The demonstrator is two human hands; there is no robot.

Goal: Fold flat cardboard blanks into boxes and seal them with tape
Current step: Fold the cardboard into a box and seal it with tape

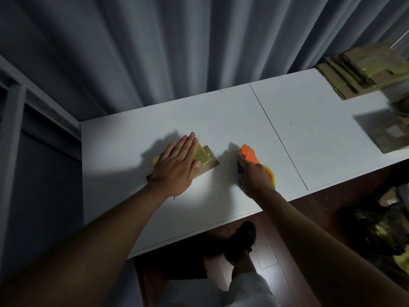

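Observation:
A small cardboard box [209, 161] with yellowish tape across its top lies on the white table [221, 120], left of centre. My left hand [177, 162] presses flat on it with straight fingers and covers most of it. To its right, my right hand [254, 176] grips an orange tape dispenser [250, 155] that rests on the table; a yellow tape roll [271, 173] shows behind the fingers.
A stack of flat cardboard blanks [363, 73] sits at the table's far right, with another cardboard piece [389, 136] nearer. Grey curtains hang behind the table. A metal frame [13, 120] stands at left. Bagged items [385, 227] lie on the wooden floor at right.

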